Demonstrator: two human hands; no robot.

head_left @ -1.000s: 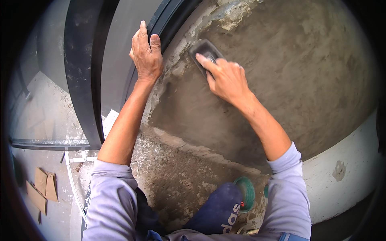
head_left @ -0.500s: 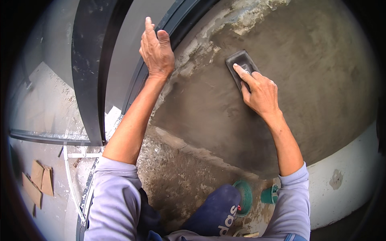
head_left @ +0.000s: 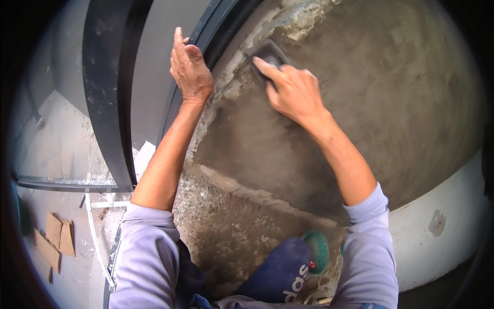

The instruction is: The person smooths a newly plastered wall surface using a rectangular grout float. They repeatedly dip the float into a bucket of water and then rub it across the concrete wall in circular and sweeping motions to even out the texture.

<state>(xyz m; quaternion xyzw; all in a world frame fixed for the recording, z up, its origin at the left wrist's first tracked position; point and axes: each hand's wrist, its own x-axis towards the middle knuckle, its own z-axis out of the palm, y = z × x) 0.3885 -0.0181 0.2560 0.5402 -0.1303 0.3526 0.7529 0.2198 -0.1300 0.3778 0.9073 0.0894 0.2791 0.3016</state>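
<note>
My right hand (head_left: 298, 93) is wrapped round a dark plastering float (head_left: 271, 50), its index finger stretched along the tool's back. The float lies against a wall of grey-brown wet plaster (head_left: 391, 87), close to the rough, crumbly strip (head_left: 234, 77) at the plaster's left edge. My left hand (head_left: 193, 74) holds nothing. Its fingers are stretched out, and it rests against the dark door or window frame (head_left: 218, 38) beside that edge. The grip behind the float is mostly hidden by my right hand.
Below, a green bowl-like container (head_left: 321, 252) stands by my knee on the stained floor (head_left: 226, 226). Cardboard pieces (head_left: 54, 239) and a thin white metal arm (head_left: 95, 242) are at the lower left. A white surface (head_left: 432, 247) borders the plaster at the lower right.
My right hand has moved the float left and slightly up across the plaster to its rough edge. The left hand stays at the frame; the whole view has shifted a little.
</note>
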